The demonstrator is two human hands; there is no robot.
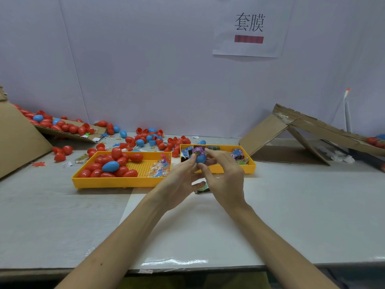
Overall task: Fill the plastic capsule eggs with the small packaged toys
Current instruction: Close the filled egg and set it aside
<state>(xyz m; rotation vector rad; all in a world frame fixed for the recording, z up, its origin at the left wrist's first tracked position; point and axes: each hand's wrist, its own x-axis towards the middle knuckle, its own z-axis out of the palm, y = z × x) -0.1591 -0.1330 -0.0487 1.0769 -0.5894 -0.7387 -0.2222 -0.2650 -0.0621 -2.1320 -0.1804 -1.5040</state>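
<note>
Both my hands meet above the table's middle around one blue capsule egg (201, 158) with a purple printed wrap (198, 151) over its top. My left hand (183, 176) holds the egg from the left, and my right hand (224, 174) pinches it from the right with thumb and fingers. Under my hands lies a small green and black packet (203, 187). The left yellow tray (123, 181) holds several red eggs, one blue egg (110, 166) and clear-bagged small toys (159, 167). The right yellow tray (251, 164) holds printed packets (237, 154).
Loose red and blue eggs and egg halves (145, 138) lie scattered at the back of the table. A cardboard box (18, 134) with spilling eggs stands on the left. Folded cardboard (291, 132) leans at the right. A paper sign (249, 28) hangs on the wall.
</note>
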